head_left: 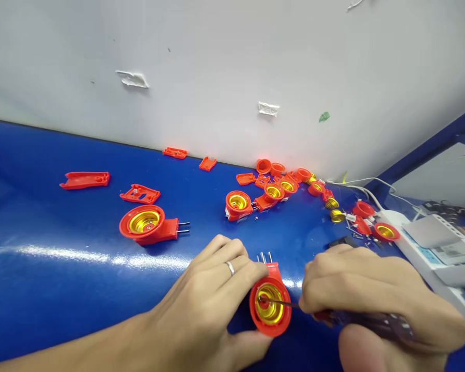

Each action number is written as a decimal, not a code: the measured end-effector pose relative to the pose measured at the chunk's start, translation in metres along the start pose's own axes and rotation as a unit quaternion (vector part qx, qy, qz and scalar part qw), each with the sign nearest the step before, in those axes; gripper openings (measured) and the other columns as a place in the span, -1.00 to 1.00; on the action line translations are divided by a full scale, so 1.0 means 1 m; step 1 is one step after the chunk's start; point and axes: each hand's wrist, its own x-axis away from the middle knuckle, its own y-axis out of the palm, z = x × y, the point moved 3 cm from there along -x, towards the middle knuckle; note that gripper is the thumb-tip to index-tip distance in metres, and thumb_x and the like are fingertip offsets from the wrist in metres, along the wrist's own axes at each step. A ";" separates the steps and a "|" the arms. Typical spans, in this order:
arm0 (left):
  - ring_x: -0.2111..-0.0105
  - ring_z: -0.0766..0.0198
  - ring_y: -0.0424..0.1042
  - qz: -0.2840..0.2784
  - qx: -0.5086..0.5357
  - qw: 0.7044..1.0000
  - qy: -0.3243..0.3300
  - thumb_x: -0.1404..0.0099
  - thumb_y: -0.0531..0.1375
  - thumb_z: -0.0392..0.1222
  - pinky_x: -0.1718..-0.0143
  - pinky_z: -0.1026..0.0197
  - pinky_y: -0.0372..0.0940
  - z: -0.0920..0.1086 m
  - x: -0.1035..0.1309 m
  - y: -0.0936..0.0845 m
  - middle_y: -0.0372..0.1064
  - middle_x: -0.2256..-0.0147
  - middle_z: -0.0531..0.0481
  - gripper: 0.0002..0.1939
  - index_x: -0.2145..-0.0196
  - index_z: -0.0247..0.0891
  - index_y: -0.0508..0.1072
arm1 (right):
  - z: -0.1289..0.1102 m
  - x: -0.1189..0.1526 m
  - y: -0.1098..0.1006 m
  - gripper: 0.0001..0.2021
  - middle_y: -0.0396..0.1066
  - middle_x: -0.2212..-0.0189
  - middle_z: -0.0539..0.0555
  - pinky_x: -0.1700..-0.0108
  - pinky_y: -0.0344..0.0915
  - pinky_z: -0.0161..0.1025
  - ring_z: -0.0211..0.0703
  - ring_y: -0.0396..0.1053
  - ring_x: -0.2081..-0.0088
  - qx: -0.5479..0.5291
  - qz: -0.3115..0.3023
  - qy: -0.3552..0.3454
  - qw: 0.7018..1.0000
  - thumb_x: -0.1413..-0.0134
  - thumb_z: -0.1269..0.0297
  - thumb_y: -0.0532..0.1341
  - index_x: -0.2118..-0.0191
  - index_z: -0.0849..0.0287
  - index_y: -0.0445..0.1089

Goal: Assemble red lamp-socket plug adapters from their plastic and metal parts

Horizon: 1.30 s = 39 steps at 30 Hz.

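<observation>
My left hand (213, 294), a ring on one finger, grips a red plug-in lamp socket (270, 331) from its left side. The socket's gold threaded cup tilts up toward me, and its metal prongs point away. Closed around a dark-handled screwdriver (366, 319), my right hand (375, 289) is on the socket's right. The thin shaft reaches into the gold cup; its tip is near the cup's bottom, and I cannot tell whether it sits in a screw. Another plug-in lamp socket (143, 227) lies to the left with its prongs pointing right.
Red cover pieces (86, 180) are scattered at the back left of the blue table (42, 299). Several sockets, red rings and gold threaded cups (337, 216) lie along the white wall. A white power strip (426, 258) with adapters and cables stands on the right.
</observation>
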 end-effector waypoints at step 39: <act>0.33 0.22 0.29 -0.018 0.052 0.998 -0.005 -0.26 0.27 -0.31 0.32 0.18 0.23 -0.006 -0.010 0.023 0.34 0.36 0.04 -0.82 0.19 -0.23 0.37 | 0.022 -0.002 0.001 -0.78 0.23 0.55 -0.15 0.50 0.07 -0.38 -0.39 0.15 0.54 -0.138 -0.060 0.134 0.980 -0.35 0.15 0.14 0.34 0.09 0.19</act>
